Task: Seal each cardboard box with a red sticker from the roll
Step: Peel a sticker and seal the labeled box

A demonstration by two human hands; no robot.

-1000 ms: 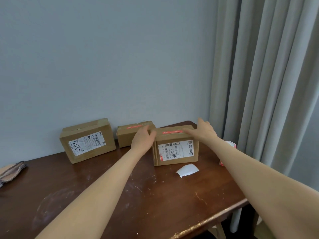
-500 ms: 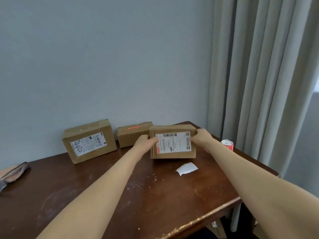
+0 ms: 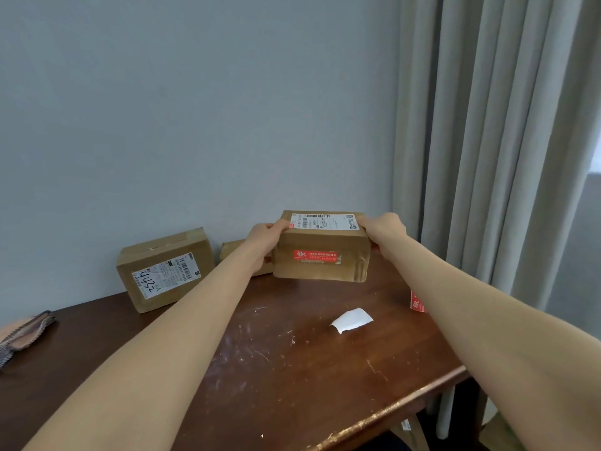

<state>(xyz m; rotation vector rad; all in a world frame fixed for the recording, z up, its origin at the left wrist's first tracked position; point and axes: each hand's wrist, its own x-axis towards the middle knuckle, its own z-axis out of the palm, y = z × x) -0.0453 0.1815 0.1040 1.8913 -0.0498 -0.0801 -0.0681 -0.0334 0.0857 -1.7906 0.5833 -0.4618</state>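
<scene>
Above the scuffed table [image 3: 292, 379], my left hand [image 3: 265, 237] and right hand [image 3: 383, 227] gripped the cardboard box [image 3: 320, 271] by its ends, red sticker [image 3: 315, 255] showing. Sealed, I judged; it needed setting down.

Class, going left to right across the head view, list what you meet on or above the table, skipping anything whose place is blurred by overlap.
fabric item → cardboard box with handwritten number → small cardboard box → held cardboard box → red sticker roll
</scene>
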